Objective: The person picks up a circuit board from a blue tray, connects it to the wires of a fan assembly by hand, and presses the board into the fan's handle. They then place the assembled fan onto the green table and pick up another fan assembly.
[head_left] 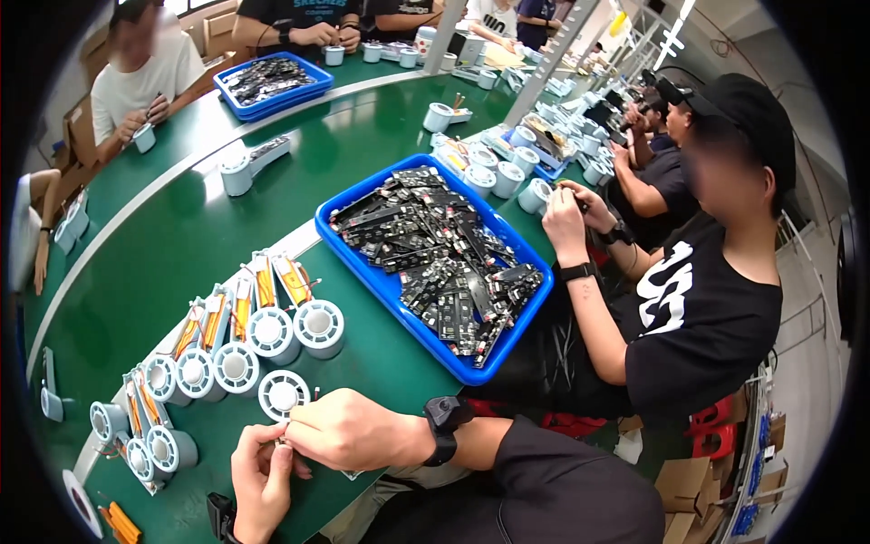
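Near the table's front edge my left hand (261, 480) and my right hand (362, 431) meet. The fingertips of both are pinched together around something small, mostly hidden by the fingers. My right hand is curled like a fist with its back up. Just beyond them, a pale blue round fan-like housing (284, 395) stands with its slotted face up, partly covered by my right hand. Farther off, a slanting row of similar pale blue fan units (237, 366) lies with orange-and-white handle insides (265, 281) and thin wires exposed.
A blue tray (399, 328) heaped with black circuit boards (435, 245) stands ahead to the right. A co-worker (698, 272) sits close on my right, holding a small part. Across the green table (181, 254) is another blue tray (272, 116). Orange pieces (120, 524) lie lower left.
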A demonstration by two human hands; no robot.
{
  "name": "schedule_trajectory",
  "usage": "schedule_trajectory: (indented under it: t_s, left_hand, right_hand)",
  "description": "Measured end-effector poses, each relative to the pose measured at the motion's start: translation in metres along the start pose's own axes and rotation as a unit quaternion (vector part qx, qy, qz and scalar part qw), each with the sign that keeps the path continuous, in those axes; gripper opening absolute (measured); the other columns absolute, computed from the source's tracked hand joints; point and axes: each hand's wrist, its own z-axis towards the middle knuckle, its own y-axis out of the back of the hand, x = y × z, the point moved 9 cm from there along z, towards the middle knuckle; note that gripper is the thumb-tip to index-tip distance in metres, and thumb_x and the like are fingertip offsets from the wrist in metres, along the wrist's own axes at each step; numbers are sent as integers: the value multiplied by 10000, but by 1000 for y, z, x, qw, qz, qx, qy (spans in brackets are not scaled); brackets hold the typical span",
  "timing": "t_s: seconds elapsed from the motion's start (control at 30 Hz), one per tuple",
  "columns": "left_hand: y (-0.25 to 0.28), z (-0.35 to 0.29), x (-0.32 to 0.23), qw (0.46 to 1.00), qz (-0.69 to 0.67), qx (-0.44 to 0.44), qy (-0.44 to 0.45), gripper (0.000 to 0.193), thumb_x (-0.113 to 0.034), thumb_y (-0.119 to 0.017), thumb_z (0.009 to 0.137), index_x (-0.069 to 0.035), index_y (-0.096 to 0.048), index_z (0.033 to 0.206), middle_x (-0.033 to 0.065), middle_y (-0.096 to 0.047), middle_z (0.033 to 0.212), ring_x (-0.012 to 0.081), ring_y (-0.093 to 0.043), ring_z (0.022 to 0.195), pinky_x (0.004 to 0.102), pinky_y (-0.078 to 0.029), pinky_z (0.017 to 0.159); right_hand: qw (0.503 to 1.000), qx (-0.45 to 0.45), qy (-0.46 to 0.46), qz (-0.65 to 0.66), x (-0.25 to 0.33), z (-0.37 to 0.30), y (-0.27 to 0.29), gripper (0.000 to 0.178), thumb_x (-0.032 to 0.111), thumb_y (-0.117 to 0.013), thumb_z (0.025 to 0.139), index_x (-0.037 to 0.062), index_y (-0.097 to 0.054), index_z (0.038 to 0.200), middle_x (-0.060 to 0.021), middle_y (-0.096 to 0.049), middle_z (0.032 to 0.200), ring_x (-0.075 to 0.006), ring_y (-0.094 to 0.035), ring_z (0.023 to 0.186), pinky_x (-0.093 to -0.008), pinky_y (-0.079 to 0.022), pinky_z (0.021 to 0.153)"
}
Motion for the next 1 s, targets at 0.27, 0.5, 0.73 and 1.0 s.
schedule_trajectory:
  t_s: [0.27, 0.5, 0.73, 1.0]
  left_hand:
    - [-6, -1, 10, 987, -108, 64, 104, 211, -76, -548, 1084, 28, -520, 1266, 131, -672, 1086, 196, -730, 813, 324, -603, 763]
    - [-12, -1, 1, 980, -185, 57, 39, 269, -65, -578, 1079, 30, -500, 1318, 134, -665, 1152, 217, -750, 977, 340, -626, 850]
    - [-1, -4, 5, 987, -145, 59, -21, 299, -27, -628, 1048, 25, -531, 1326, 146, -675, 1163, 220, -758, 979, 336, -633, 836]
    - [-6, 0, -8, 992, -77, 102, -5, 247, -57, -684, 1026, 35, -617, 1245, 100, -727, 1004, 165, -764, 925, 296, -612, 782]
  right_hand:
    - [999, 32, 15, -14, -4, 10, 0, 153, 84, -785, 854, 51, -677, 956, -59, -662, 761, -240, -676, 625, -359, -521, 544]
    - [999, 10, 40, -29, 6, 9, -3, 207, 13, -819, 791, 38, -678, 941, -63, -686, 749, -213, -659, 575, -335, -490, 493]
    - [999, -17, 45, -12, 2, 12, -7, 241, -3, -845, 761, 41, -654, 902, -70, -678, 738, -229, -643, 556, -331, -473, 480]
    - [994, 57, -10, 92, -7, 6, -3, 215, 83, -859, 802, 58, -647, 835, -63, -670, 723, -237, -636, 574, -341, -470, 503]
